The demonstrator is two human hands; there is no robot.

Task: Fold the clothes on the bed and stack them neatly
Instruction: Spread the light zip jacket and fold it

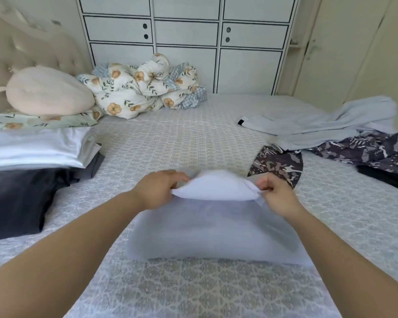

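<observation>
White garment [214, 226] lies between left hand [157, 188] and right hand [277, 195], both pinching its far edge.

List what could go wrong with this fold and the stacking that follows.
1. Both hands, left hand and right hand, pinch only the far edge of the white garment; it could sag in the middle and fold crooked.
2. The patterned garment lies right beside the fold and may get caught in it.
3. The folded stack already looks uneven, so another piece might slide off.

left hand [157, 188] bare | right hand [277, 195] bare | both forearms bare to the frame edge
</observation>
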